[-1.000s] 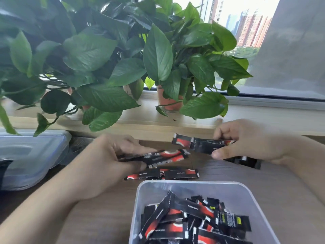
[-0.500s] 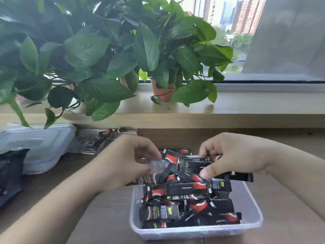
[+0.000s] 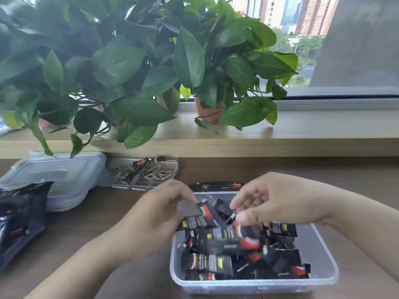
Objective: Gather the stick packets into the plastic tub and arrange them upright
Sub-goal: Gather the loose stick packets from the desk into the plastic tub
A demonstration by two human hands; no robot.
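Note:
A clear plastic tub sits on the wooden desk, front and centre, holding a loose jumble of black-and-red stick packets that lie flat and crossed. My left hand hovers over the tub's far left corner, fingers pinched on packets that stick out to the right. My right hand is above the tub's far side, thumb and forefinger closed on the end of a small dark packet. Motion blur smears the packets under both hands. A few more packets lie on the desk just behind the tub.
A lidded translucent box and a clear tray of clips stand at the back left. A black plastic bag lies at the left edge. Potted plants fill the windowsill, leaves hanging over the desk's back left.
Both hands carried packets from the desk behind the tub to over it. In the latest step they sank lower into the pile, and the view shifted so the tub sits further right.

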